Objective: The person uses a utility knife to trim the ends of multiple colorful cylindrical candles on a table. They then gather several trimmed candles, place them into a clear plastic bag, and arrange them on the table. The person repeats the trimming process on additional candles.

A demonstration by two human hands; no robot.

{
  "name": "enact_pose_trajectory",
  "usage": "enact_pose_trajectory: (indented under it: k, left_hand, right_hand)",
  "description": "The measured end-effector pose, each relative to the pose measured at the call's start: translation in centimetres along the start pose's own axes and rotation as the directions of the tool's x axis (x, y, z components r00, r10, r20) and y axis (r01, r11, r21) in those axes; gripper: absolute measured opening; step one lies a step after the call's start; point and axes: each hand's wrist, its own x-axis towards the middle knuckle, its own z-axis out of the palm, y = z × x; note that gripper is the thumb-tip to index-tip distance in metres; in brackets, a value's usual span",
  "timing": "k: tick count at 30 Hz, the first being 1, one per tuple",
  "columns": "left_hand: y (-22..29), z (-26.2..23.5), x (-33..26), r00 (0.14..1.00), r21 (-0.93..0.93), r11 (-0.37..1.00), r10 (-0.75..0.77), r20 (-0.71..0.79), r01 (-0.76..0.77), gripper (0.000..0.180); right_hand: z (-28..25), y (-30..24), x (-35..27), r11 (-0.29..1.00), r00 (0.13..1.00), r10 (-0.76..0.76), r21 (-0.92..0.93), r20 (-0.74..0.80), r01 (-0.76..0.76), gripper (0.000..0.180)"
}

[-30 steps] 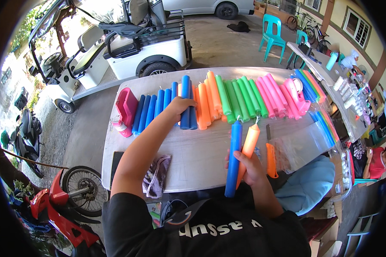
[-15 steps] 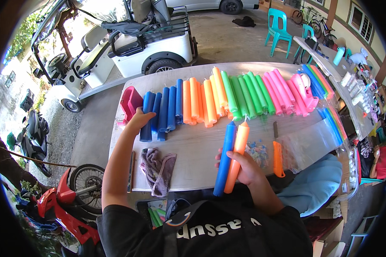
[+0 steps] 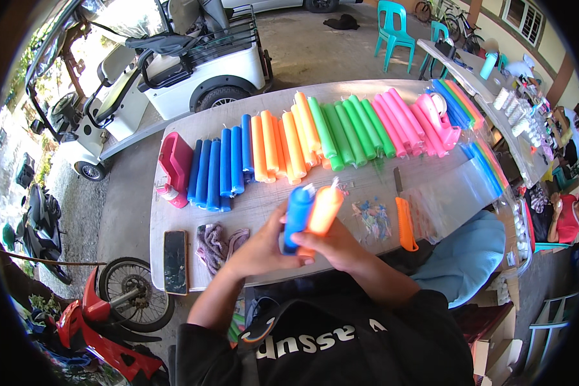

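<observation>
Just above the table's near edge, a blue candle (image 3: pixel 298 212) and an orange candle (image 3: pixel 325 211) stand side by side between my hands, tops pointing away from me. My left hand (image 3: pixel 258 249) is closed around the blue candle's side. Across the lower ends lies the thumb of my right hand (image 3: pixel 338 246), which grips the pair from the right. Beyond them stretches a row of loose candles: blue candles (image 3: pixel 220 168), orange candles (image 3: pixel 283 143), green candles (image 3: pixel 352 132) and pink candles (image 3: pixel 405 121).
At the table's left are a pink plastic holder (image 3: pixel 177 168), a phone (image 3: pixel 175 262) and a crumpled cloth (image 3: pixel 213 248). To the right lie wax scraps (image 3: pixel 370 219), an orange-handled knife (image 3: pixel 405 224), clear plastic bags (image 3: pixel 453 196) and a pink tape dispenser (image 3: pixel 439 122).
My left hand has left the blue candles at the far left and come to the held pair. The two candles now tilt away from me, and the whole view has shifted slightly.
</observation>
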Motion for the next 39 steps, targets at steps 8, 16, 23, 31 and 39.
enact_pose_trajectory:
  k: [8,16,23,31,39]
  left_hand:
    - [-1.8,1.8,-2.4,0.859,-0.347,0.926,-0.05,-0.51,-0.152,0.037]
    - [-3.8,1.7,-3.1,0.791,-0.362,0.876,0.036,-0.611,-0.319,0.072]
    - [-4.4,1.5,-4.3,0.78,-0.366,0.891,-0.02,-0.625,-0.27,0.079]
    - [-5.2,1.6,-3.9,0.721,-0.37,0.871,-0.026,-0.693,-0.324,0.068]
    - [-5.1,0.9,-4.0,0.638,-0.212,0.909,0.072,-0.767,-0.358,0.059]
  right_hand:
    - [-2.4,-1.2,4.9,0.49,0.86,-0.491,-0.772,0.139,0.404,0.069]
    - [-10.9,0.6,18.7,-0.098,0.887,-0.447,-0.98,-0.114,-0.176,0.061]
    - [-6.9,1.3,17.5,-0.259,0.949,-0.286,-0.942,-0.136,-0.213,0.051]
    - [-7.0,1.2,15.4,-0.109,0.956,-0.282,-0.988,-0.077,-0.111,0.062]
    - [-11.2,-3.3,13.2,-0.015,0.926,-0.345,-0.986,-0.15,-0.165,0.064]
